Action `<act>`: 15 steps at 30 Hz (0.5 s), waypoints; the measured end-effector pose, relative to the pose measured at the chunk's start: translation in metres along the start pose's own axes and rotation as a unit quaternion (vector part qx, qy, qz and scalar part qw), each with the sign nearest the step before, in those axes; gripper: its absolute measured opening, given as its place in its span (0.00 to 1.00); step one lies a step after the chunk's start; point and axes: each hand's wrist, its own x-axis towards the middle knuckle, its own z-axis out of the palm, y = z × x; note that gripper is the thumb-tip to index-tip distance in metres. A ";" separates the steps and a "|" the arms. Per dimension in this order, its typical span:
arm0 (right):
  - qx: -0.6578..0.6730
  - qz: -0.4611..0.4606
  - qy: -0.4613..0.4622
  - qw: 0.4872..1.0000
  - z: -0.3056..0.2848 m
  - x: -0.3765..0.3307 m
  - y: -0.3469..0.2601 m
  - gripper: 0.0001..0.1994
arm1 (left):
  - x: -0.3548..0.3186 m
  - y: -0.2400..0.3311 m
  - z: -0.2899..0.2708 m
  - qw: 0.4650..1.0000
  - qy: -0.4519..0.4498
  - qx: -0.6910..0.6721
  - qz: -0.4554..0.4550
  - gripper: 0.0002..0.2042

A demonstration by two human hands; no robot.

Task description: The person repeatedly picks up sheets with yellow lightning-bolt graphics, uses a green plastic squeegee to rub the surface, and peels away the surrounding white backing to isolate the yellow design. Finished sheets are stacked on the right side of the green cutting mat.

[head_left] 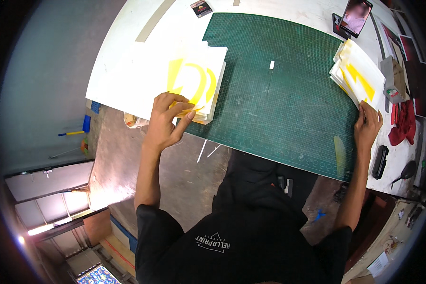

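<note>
My left hand (168,120) is at the near edge of a stack of white sheets with yellow shapes (213,59). Its fingers curve over the near corner, with a gap between thumb and forefinger. At the right, my right hand (368,125) has thumb and fingertips closed on the near corner of a second stack of yellow-marked white sheets (357,75). This stack's layers fan out slightly at their left side. Both stacks overlap a green gridded cutting mat (279,118). A small white piece (271,65) lies on the mat between them.
A phone (356,18) stands propped at the far right. Beside the right stack are a grey metal block (394,79), a red cloth (403,125) and a black cutter-like tool (380,162). A small dark box (201,8) sits at the far edge of the white table (123,61).
</note>
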 end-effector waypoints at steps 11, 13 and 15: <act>0.229 -0.133 0.014 0.964 -0.061 -0.061 -0.164 0.09 | -0.026 0.103 0.088 0.864 0.119 -0.473 -0.127 0.20; 0.267 -0.169 -0.038 0.948 -0.056 -0.078 -0.182 0.09 | -0.020 0.091 0.142 0.798 0.086 -0.554 -0.223 0.20; 0.287 -0.199 -0.093 0.933 -0.058 -0.089 -0.189 0.12 | 0.001 0.093 0.156 0.722 0.043 -0.631 -0.280 0.19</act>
